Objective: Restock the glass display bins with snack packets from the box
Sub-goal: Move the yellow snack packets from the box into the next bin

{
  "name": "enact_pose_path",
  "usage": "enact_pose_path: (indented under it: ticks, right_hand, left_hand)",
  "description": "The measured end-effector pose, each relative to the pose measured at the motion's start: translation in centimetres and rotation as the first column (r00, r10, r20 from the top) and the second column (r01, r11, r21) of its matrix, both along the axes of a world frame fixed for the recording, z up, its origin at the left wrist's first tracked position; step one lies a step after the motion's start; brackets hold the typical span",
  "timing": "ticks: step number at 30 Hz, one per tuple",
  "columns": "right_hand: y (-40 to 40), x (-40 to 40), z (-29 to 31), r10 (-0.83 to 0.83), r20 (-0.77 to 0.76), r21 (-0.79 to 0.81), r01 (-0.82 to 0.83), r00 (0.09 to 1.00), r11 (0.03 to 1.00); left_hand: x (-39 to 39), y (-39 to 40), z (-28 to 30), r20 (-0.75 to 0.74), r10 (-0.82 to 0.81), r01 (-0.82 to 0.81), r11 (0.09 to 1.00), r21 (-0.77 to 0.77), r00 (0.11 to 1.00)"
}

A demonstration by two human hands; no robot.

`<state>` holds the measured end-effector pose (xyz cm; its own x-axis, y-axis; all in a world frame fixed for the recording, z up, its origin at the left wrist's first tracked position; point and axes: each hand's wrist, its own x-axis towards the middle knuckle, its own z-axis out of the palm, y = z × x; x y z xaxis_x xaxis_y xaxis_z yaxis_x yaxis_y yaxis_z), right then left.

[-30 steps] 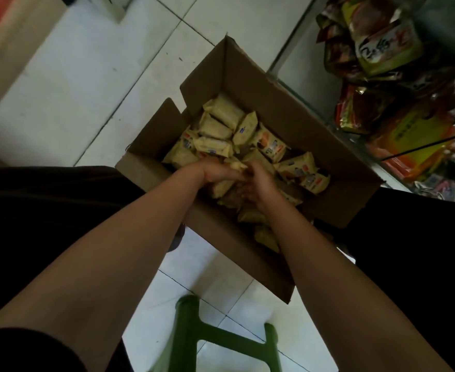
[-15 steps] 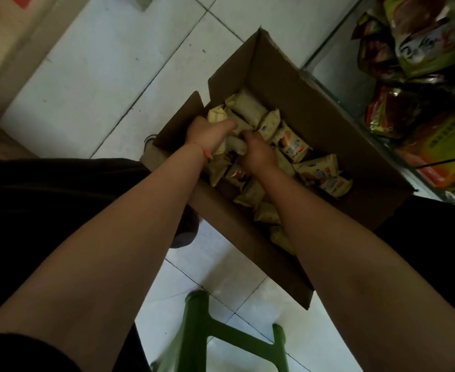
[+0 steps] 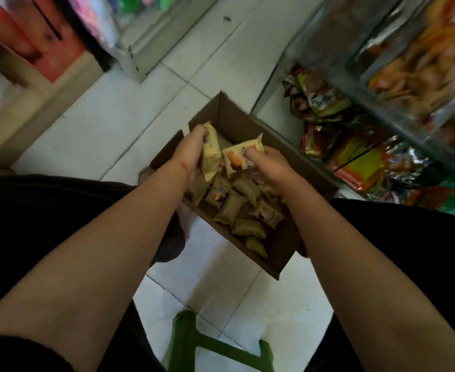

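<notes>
Now both hands (image 3: 191, 154) (image 3: 268, 167) grip yellow packets (image 3: 211, 149) above the half-filled box (image 3: 280, 248).

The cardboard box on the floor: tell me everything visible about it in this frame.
The cardboard box is plain brown corrugated card, rectangular, with its top open and flaps standing up. It sits on the pale tiled floor, set diagonally beside the glass display bins. Its bottom holds a loose single layer of small yellow snack packets; the far end looks mostly bare. Over it, the left hand and the right hand each grip packets. Neither hand clearly touches the box walls.
</notes>
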<state>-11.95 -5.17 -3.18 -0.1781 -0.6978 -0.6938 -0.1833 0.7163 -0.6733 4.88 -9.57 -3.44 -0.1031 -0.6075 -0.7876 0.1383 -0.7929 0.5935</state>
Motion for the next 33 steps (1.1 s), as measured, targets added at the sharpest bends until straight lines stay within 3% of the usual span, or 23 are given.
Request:
enact_pose_path:
  ticks: [3,6,9,11,13,16,18,21,24,26,29,33]
  right_hand:
    - [1.8,-1.0,7.2,0.018,0.138,-0.118,-0.002,0.990,0.993]
    - [4.0,-2.5,15.5,0.058,0.052,-0.267,-0.042,0.997,0.963]
    - [6.8,-3.5,24.1,0.007,-0.135,-0.414,-0.063,0.991,0.908]
    - [8.5,-4.1,28.9,-0.066,-0.217,-0.512,-0.056,0.974,0.857]
    - [9.9,-4.4,33.0,-0.106,-0.189,-0.576,-0.023,0.976,0.817]
    - [11.2,-5.2,38.1,-0.099,-0.088,-0.627,0.022,0.991,0.779]
    - [11.5,-5.8,40.9,-0.099,-0.018,-0.680,0.060,0.995,0.730]
    - [11.5,-6.9,44.1,-0.203,0.053,-0.764,0.170,0.978,0.622]
    - [10.7,-8.5,46.1,-0.323,0.117,-0.817,0.276,0.939,0.506]
    - [9.7,-9.6,46.6,-0.371,0.104,-0.825,0.288,0.923,0.487]
    - [7.1,-11.5,46.3,-0.405,0.034,-0.836,0.248,0.914,0.490]
    - [3.3,-13.4,44.8,-0.364,-0.014,-0.747,0.233,0.931,0.623]
  left_hand:
    - [-0.2,1.4,6.7,-0.021,-0.013,0.010,0.990,-0.137,1.000]
    - [-0.5,2.8,14.7,-0.086,-0.016,-0.006,0.967,-0.254,0.996]
    - [-1.1,4.6,23.1,-0.186,0.008,-0.077,0.928,-0.364,0.982]
    - [-1.7,5.7,28.2,-0.372,0.037,-0.189,0.905,-0.380,0.927]
    - [-2.5,7.0,32.8,-0.555,0.034,-0.278,0.890,-0.362,0.831]
    - [-4.1,8.4,37.5,-0.648,-0.093,-0.261,0.865,-0.429,0.756]
    - [-5.3,8.6,39.6,-0.585,-0.231,-0.167,0.822,-0.545,0.777]
    - [-6.7,8.1,42.2,-0.308,-0.403,0.069,0.695,-0.716,0.862]
    - [-8.2,7.2,44.0,0.034,-0.407,0.282,0.568,-0.773,0.913]
    - [-9.3,6.4,44.7,0.170,-0.403,0.378,0.518,-0.767,0.899]
    - [-11.6,4.5,45.0,0.243,-0.451,0.467,0.492,-0.735,0.859]
    - [-14.9,1.8,44.4,0.190,-0.423,0.416,0.546,-0.728,0.886]
